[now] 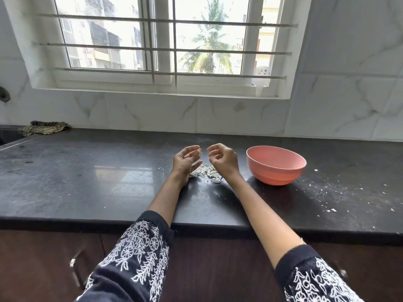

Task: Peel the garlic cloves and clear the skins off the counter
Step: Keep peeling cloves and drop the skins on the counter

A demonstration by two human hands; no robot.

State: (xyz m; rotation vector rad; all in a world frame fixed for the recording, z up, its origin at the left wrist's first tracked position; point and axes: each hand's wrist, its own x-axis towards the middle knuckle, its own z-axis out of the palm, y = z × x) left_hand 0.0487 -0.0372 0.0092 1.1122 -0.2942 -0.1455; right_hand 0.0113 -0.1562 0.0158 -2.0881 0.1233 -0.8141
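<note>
On the dark worktop [109, 182], the left hand [185, 160] pinches a garlic clove [198, 152] in curled fingertips just left of the pink bowl [275, 165]. The right hand [222, 159] hovers between clove and bowl, fingers loosely curled, holding nothing. Garlic skins [207, 173] lie heaped beneath both hands, left of the bowl.

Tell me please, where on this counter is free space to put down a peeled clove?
Bare counter lies left of the left hand, up to the striped cloth. A dark strip also stays free behind the pink bowl. Between the hands it is crowded with garlic skins; white crumbs dot the right side.
</note>
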